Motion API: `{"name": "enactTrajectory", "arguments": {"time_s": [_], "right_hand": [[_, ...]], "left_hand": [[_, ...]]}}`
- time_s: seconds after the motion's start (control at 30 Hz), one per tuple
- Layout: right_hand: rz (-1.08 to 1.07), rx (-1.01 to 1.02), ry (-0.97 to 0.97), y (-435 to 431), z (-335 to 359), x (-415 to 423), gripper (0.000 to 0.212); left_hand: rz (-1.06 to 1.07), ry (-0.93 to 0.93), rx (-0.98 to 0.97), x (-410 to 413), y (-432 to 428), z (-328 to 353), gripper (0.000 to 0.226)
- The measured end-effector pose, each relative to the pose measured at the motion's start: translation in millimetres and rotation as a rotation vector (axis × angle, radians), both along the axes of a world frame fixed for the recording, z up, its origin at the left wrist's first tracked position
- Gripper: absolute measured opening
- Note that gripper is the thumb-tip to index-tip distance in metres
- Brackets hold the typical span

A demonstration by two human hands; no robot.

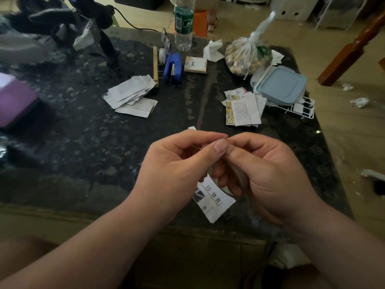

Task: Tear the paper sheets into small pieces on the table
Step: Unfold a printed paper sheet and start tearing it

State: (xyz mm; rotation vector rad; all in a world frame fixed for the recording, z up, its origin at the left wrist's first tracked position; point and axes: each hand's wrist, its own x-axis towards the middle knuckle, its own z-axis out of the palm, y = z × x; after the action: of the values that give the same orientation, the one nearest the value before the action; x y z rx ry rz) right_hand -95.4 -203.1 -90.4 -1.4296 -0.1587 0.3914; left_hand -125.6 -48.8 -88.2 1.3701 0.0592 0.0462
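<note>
Both hands meet above the near middle of the dark table [93, 142]. My left hand [175, 170] and my right hand [262, 176] pinch the top of a printed paper piece [214, 202], which hangs down between them with its lower end showing black characters. A small white corner of the paper pokes up above my left fingers. A pile of torn white pieces [133, 95] lies at the centre left. A second pile of printed, partly coloured pieces [243, 108] lies at the centre right.
At the back stand a water bottle [183, 24], a blue stapler [172, 66], a small notepad [195, 64], a crumpled tissue [213, 51] and a tied plastic bag [248, 55]. A blue-lidded box [281, 85] sits on a white wire rack [302, 110]. A purple box [14, 101] lies at the left.
</note>
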Motion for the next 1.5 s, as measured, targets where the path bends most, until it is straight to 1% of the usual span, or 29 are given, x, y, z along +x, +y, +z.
{"name": "enactTrajectory", "arguments": {"time_s": [0.1,0.17,0.23,0.33,0.4,0.43,0.5,0.53,0.57,0.63,0.7,0.77,0.8,0.83,0.9,0.93,0.97,1.03,1.1,1.2,1.23,1.27,1.3,1.33,1.37,1.4,1.47,1.5], "right_hand": [[0.002,-0.050,-0.081,0.4,-1.2,-1.1,0.019],[-0.054,-0.124,-0.180,5.6,-1.7,-2.5,0.014],[-0.146,-0.259,-0.383,13.2,-3.0,-1.5,0.012],[-0.214,-0.540,-0.789,19.1,-5.6,12.3,0.022],[-0.197,-0.663,-0.920,22.3,-4.7,19.3,0.029],[-0.166,-0.707,-0.970,25.3,-2.7,17.2,0.029],[-0.081,-0.764,-1.061,31.9,-0.5,3.8,0.027],[-0.034,-0.771,-1.070,31.7,-0.5,-2.0,0.025],[0.005,-0.768,-1.040,27.7,-0.5,-2.8,0.023],[0.007,-0.807,-0.894,10.5,0.1,8.5,0.016],[-0.053,-0.907,-0.719,-11.2,0.8,24.1,0.009],[-0.114,-0.972,-0.593,-26.4,-3.4,35.0,0.009],[-0.117,-1.000,-0.548,-29.5,-6.7,37.7,0.013],[-0.093,-1.042,-0.509,-31.1,-11.2,39.5,0.025],[0.008,-1.153,-0.399,-31.9,-21.4,40.2,0.072],[0.056,-1.205,-0.354,-30.9,-25.0,38.6,0.089],[0.084,-1.232,-0.345,-30.8,-31.2,37.9,0.095],[0.079,-1.258,-0.380,-32.3,-43.5,40.2,0.089],[0.052,-1.297,-0.400,-33.1,-50.4,43.4,0.074],[0.072,-1.420,-0.360,-33.0,-50.5,46.8,0.054],[0.055,-1.437,-0.397,-32.1,-48.7,46.4,0.049],[0.012,-1.403,-0.482,-31.0,-46.2,45.5,0.042],[-0.052,-1.312,-0.594,-29.5,-42.3,44.3,0.030],[-0.119,-1.172,-0.675,-26.7,-35.3,41.6,0.018],[-0.159,-1.006,-0.674,-23.2,-26.7,37.7,0.012],[-0.148,-0.829,-0.580,-19.9,-17.6,33.0,0.012],[0.013,-0.482,-0.295,-13.0,0.4,23.1,0.016],[0.087,-0.382,-0.198,-11.6,4.8,19.3,0.018]], "left_hand": [[0.060,0.030,0.071,0.7,1.1,-0.5,0.007],[0.126,0.094,0.085,3.1,-2.9,1.2,0.008],[0.186,0.193,-0.006,7.8,-10.4,4.1,0.012],[0.253,0.326,-0.194,20.7,-19.3,9.5,0.015],[0.289,0.401,-0.256,31.2,-18.4,12.5,0.012],[0.309,0.453,-0.262,36.7,-15.4,12.2,0.011],[0.332,0.577,-0.235,50.0,-3.5,9.6,0.017],[0.318,0.607,-0.249,55.4,4.3,7.7,0.018],[0.301,0.593,-0.288,60.3,12.4,5.5,0.015],[0.301,0.506,-0.311,64.1,26.8,1.0,0.009],[0.297,0.440,-0.238,57.9,35.1,-2.6,0.010],[0.257,0.416,-0.166,44.6,36.1,-4.5,0.008],[0.232,0.419,-0.140,38.4,35.1,-5.8,0.008],[0.205,0.424,-0.121,33.0,33.0,-6.9,0.009],[0.153,0.429,-0.104,25.4,28.6,-8.3,0.009],[0.134,0.426,-0.094,22.9,27.3,-7.6,0.009],[0.121,0.419,-0.075,21.6,26.7,-6.6,0.009],[0.097,0.393,-0.016,19.5,25.2,-4.0,0.009],[0.070,0.358,0.039,16.6,22.7,-1.8,0.010],[0.021,0.337,0.074,10.5,17.4,0.7,0.011],[0.001,0.348,0.076,8.3,15.4,0.6,0.011],[-0.016,0.361,0.072,6.8,13.9,-0.2,0.011],[-0.030,0.369,0.063,5.2,12.6,-0.9,0.010],[-0.045,0.369,0.056,4.1,12.0,-2.0,0.009],[-0.063,0.364,0.055,3.3,12.0,-3.1,0.008],[-0.084,0.357,0.057,2.3,12.0,-3.5,0.007],[-0.132,0.334,0.062,0.9,12.3,-2.9,0.007],[-0.154,0.321,0.066,0.2,12.2,-2.0,0.008]]}}
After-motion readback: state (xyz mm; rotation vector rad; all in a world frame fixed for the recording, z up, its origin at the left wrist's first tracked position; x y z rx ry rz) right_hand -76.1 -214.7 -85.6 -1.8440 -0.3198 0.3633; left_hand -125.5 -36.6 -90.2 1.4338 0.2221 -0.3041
